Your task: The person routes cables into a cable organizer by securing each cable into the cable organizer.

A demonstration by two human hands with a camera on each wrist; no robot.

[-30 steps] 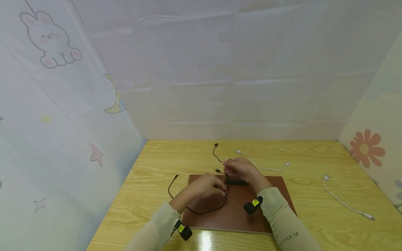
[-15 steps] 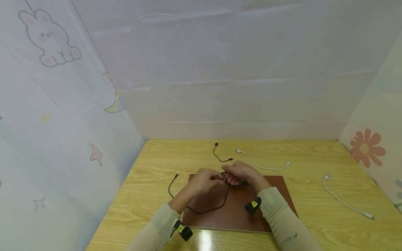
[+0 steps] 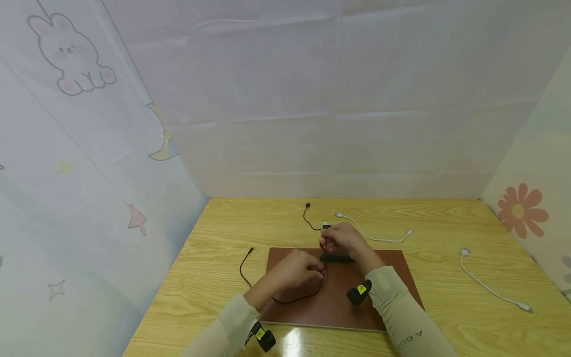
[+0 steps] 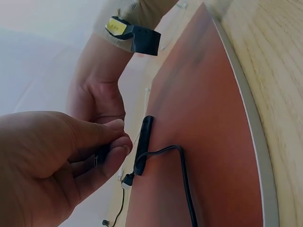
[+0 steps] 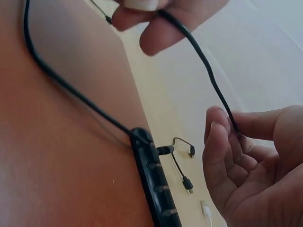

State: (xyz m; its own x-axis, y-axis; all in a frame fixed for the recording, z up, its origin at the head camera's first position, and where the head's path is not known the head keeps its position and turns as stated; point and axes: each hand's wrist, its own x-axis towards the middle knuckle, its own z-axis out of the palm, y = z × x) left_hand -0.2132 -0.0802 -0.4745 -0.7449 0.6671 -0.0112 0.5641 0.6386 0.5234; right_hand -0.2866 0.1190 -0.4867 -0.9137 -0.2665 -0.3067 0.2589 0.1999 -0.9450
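A black cable [image 5: 208, 64] is stretched between my two hands. My left hand [image 3: 298, 270] pinches one part of it over the brown board, and a small dark connector [image 4: 100, 154] shows among its fingers in the left wrist view. Farther back, my right hand [image 3: 344, 240] pinches the cable with thumb and forefinger, just below a USB plug [image 3: 327, 226]. Under the right hand lies a black slotted cable holder [image 3: 337, 259], near the board's far edge. Another black cable [image 5: 78, 94] sits in its end slot, its plug [image 5: 165, 150] sticking out beyond.
The brown board [image 3: 357, 302] lies on a wooden table [image 3: 196, 297]. A short black cable [image 3: 308, 218] and a white cable [image 3: 374, 240] lie behind it. A second white cable [image 3: 484, 286] is at the right. The slotted cable's far end [image 3: 251, 249] rests left of the board.
Half a second ago my hands met by the holder. Now the left has drawn toward me and the right has moved up and back, bringing the USB plug into view between its fingertips.
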